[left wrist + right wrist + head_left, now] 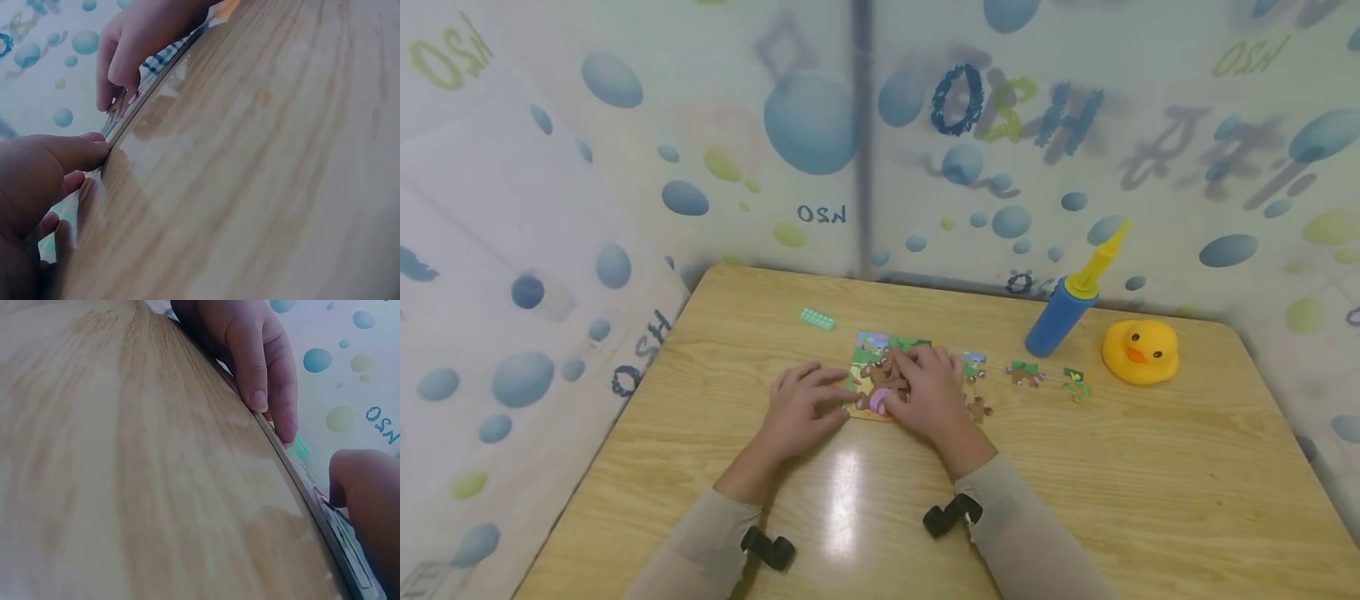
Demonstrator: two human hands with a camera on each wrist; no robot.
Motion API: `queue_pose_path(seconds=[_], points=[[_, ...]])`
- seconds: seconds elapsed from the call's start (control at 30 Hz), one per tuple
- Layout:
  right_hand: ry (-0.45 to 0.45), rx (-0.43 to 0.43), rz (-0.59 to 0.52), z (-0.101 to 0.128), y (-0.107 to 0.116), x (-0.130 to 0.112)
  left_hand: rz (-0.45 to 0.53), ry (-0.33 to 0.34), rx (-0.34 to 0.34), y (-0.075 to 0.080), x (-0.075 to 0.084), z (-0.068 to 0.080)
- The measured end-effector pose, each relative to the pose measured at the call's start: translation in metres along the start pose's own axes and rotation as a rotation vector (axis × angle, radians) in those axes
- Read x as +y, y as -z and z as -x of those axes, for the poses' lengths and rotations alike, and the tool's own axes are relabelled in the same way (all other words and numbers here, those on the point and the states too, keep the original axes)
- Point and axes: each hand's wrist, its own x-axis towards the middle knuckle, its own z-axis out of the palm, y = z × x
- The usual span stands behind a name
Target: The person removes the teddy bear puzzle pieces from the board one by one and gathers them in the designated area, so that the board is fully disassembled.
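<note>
A colourful jigsaw puzzle board (871,346) lies flat near the middle of the wooden table (1150,492). My left hand (820,400) rests on the table with straight fingers touching the board's left edge; the left wrist view shows its thumb (81,153) against that edge (147,94). My right hand (917,379) lies palm down on top of the puzzle and presses on the pieces, covering much of the picture. The right wrist view shows the left hand's fingers (262,375) at the board's rim (312,497).
Loose puzzle pieces (1024,372) (1075,383) lie right of the board, one more (979,408) beside my right hand. A blue hand pump with a yellow nozzle (1063,312) and a yellow rubber duck (1140,352) stand at the back right. A teal brick (817,318) lies behind the board. Bubble-patterned walls enclose the table.
</note>
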Motion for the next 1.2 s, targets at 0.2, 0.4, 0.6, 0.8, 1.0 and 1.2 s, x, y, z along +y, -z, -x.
queue_pose_path(seconds=[0.2,0.4,0.6,0.8,1.0,1.2], points=[[0.009,-0.067,0.032,0.002,0.001,0.004,0.004,0.001,0.009,-0.001,0.0,0.0],[0.065,-0.065,0.062,0.004,0.0,0.011,0.01,0.009,0.019,-0.001,-0.001,0.001],[0.115,-0.064,0.094,0.006,0.0,0.018,0.014,0.007,0.024,-0.001,0.0,0.001],[0.152,-0.075,0.066,0.007,0.006,0.016,0.02,0.017,0.017,-0.001,0.0,0.0],[0.161,-0.101,0.079,0.007,0.009,0.014,0.017,0.018,0.015,-0.001,0.0,0.001],[0.194,-0.097,0.079,0.008,0.01,0.014,0.015,0.014,0.017,-0.001,0.0,0.001]])
